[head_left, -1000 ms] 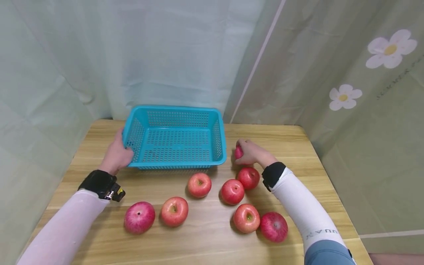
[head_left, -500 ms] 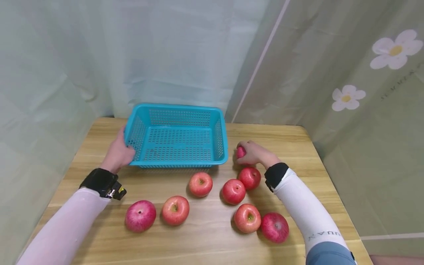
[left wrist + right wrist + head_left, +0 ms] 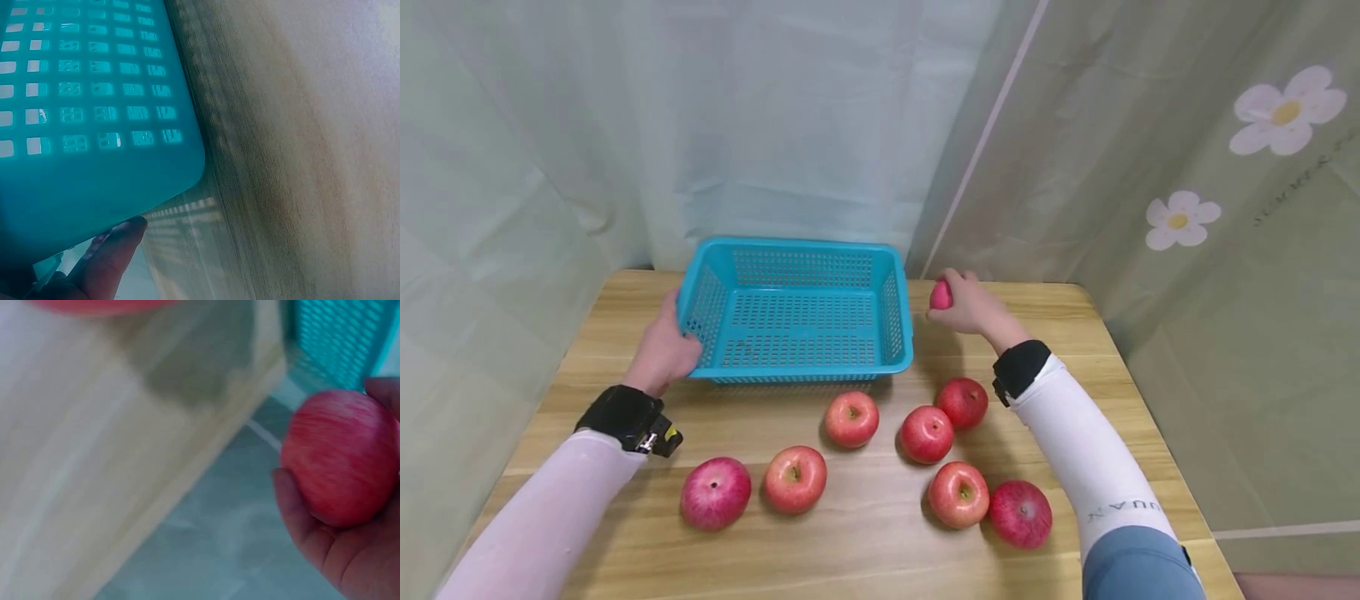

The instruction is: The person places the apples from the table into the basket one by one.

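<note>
My left hand (image 3: 664,347) grips the left end of a blue plastic basket (image 3: 805,372), with its thumb at the near left corner. In the left wrist view a finger (image 3: 115,256) lies against the basket's wall (image 3: 100,181). My right hand (image 3: 973,305) holds a red apple (image 3: 941,295) off the table, just right of the basket. The right wrist view shows the apple (image 3: 340,459) between thumb and fingers. No fruit shows inside the basket.
Several apples lie on the wooden table (image 3: 880,550), among them one apple (image 3: 852,419) before the basket and a dark red apple (image 3: 962,403) below my right hand. A purplish fruit (image 3: 716,493) sits front left, another purplish fruit (image 3: 1021,513) front right. A curtain (image 3: 805,125) hangs behind.
My right hand has lifted the apple from the table and moved it up and away, toward the far edge. The left hand and basket have stayed in place.
</note>
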The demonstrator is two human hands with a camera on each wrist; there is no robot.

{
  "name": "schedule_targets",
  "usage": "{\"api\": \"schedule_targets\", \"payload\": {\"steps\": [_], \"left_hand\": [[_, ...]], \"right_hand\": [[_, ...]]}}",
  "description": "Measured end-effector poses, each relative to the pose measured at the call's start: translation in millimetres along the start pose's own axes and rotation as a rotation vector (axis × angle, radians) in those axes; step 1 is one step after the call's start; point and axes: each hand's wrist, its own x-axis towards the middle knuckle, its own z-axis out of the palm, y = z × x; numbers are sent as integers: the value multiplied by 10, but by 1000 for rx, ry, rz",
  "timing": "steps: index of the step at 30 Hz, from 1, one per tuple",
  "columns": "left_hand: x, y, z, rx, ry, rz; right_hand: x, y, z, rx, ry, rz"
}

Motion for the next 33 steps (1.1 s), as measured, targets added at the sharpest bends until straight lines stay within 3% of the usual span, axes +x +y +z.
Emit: {"api": "schedule_targets", "payload": {"steps": [6,11,15,23,33], "left_hand": [[-1,-3,2,-8,-8,-2],[-5,11,1,-15,-24,-8],[-12,2,-3,-13,-38,-16],[-19,-23,-18,-13,-65,-29],[-37,-35,-4,-4,-62,-27]], "right_hand": [[164,-331,-159,61,176,28],[335,-618,-146,141,226,-17],[463,-837,-48,137,147,-95],[633,-1050,132,-114,-55,-300],[706,-1030,335,-274,-155,-326]]}}
